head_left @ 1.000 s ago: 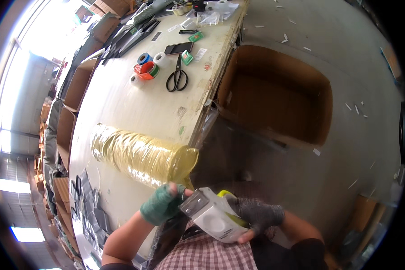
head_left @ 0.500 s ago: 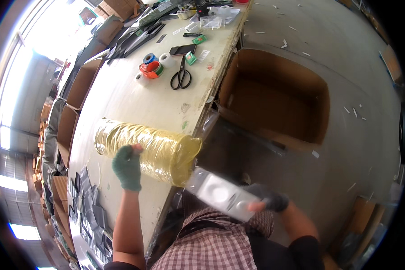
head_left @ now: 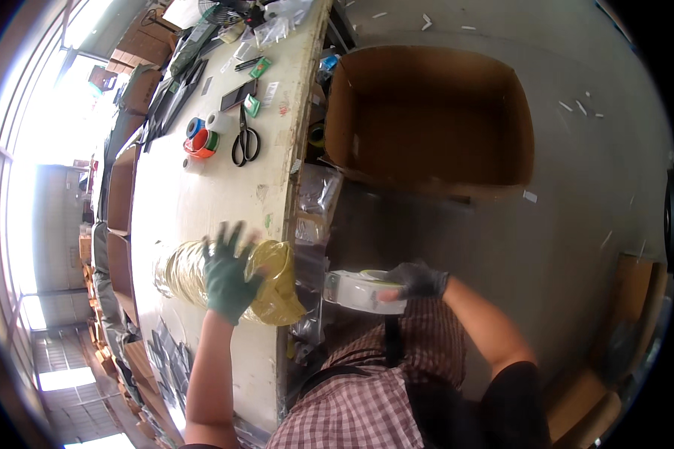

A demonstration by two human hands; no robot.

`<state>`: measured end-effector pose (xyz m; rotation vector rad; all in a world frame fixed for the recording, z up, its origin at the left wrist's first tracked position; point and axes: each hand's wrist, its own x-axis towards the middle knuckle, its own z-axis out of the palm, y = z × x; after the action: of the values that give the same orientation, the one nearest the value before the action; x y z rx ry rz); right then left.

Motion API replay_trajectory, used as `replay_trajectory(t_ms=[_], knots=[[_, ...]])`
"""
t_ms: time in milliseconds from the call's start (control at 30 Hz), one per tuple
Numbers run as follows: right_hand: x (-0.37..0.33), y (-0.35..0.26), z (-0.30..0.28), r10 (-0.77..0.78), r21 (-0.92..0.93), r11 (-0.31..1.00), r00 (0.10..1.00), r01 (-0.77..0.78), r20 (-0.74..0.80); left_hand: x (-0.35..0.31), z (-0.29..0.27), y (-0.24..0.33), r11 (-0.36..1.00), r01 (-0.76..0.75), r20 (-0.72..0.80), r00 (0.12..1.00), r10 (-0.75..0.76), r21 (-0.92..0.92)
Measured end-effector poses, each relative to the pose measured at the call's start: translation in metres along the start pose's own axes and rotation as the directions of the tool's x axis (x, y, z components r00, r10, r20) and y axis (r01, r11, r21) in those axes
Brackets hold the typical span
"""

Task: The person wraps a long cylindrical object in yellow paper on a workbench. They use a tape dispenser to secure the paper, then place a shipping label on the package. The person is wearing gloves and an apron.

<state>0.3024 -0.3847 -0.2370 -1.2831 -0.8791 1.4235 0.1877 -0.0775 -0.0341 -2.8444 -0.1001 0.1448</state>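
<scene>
A long bundle wrapped in shiny yellow plastic (head_left: pixel 183 273) lies across the table, its nearer end by the table's edge. On top of it rests my left hand (head_left: pixel 231 280), in a green glove, fingers spread and bare at the tips. My right hand (head_left: pixel 416 282), in a dark grey glove, grips a white tape dispenser (head_left: pixel 359 290) just beyond the table's edge, in front of my checked apron. A gap separates the dispenser from the bundle. What lies inside the yellow wrap cannot be made out.
Farther up the table (head_left: pixel 232 198) are black scissors (head_left: pixel 246 141), several tape rolls (head_left: pixel 202 142) and a phone (head_left: pixel 238 95). An open cardboard box (head_left: pixel 430 123) stands right of the table. Dark flat pieces (head_left: pixel 170 363) lie at the table's left.
My left hand has opened from a closed grip and spread over the bundle. My right hand has turned the dispenser, bringing it nearly level. The view has turned, shifting the table leftward.
</scene>
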Motion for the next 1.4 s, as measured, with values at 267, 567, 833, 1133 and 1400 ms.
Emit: replay_trajectory(t_ms=[267,567,833,1133,1400], knots=[[-0.025,0.029,-0.011,-0.019,-0.192,0.981,1.000,0.017,-0.010,0.090,0.045,0.013,0.997,0.013,0.817,0.574,0.058,-0.080],[0.093,-0.025,0.028,0.051,-0.539,0.819,0.961,-0.196,-0.272,0.088,0.060,0.013,0.990,-0.120,0.842,0.525,0.125,-0.072],[0.102,-0.049,0.065,0.029,-0.516,0.826,0.930,-0.228,-0.365,0.055,0.043,0.021,0.984,-0.168,0.752,0.641,0.155,-0.060],[0.091,-0.061,0.091,-0.069,-0.507,0.840,0.890,-0.192,-0.451,0.003,0.028,0.026,0.977,-0.078,0.514,0.841,0.173,-0.201],[0.097,-0.027,0.087,-0.105,-0.450,0.860,0.781,-0.240,-0.616,-0.049,0.017,0.031,0.953,-0.114,0.476,0.846,0.241,-0.280]])
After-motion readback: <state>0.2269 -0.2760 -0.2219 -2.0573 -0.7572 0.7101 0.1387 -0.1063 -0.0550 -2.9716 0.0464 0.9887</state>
